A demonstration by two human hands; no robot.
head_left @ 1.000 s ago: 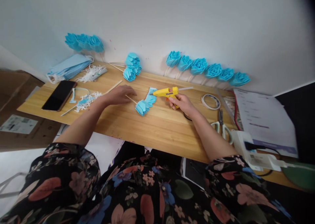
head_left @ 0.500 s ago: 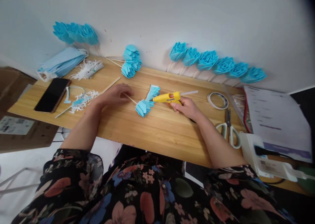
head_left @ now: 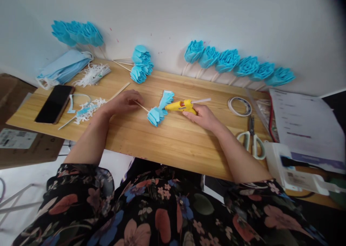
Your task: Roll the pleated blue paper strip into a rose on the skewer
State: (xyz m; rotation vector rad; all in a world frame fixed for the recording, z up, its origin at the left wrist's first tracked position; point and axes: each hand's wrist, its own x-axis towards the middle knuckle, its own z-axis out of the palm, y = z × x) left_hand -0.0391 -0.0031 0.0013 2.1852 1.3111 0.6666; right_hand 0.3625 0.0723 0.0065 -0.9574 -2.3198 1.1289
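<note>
My left hand [head_left: 128, 101] is closed on the thin wooden stick of a blue fabric flower [head_left: 155, 117], whose head points right and rests low over the table. A scalloped blue strip [head_left: 167, 99] runs up and away from the flower head. In my right hand [head_left: 202, 117] is a yellow glue gun [head_left: 180, 106], gripped by its handle, with a clear glue stick [head_left: 201, 100] poking out of its back. Its nozzle points left, at the spot where strip and flower meet; whether it touches them I cannot tell.
Finished blue flowers [head_left: 227, 61] lean on the wall at right and left; several more lie [head_left: 142, 64] at the back. Face masks [head_left: 63, 67], a phone [head_left: 54, 104] and white scraps [head_left: 92, 110] occupy the left. Tape [head_left: 239, 106], scissors [head_left: 252, 139] and a white power strip [head_left: 281, 166] are at right.
The glue gun has shifted slightly left and its body has tilted a little along the strip's edge. My left hand keeps the flower stick. The whole view has moved slightly.
</note>
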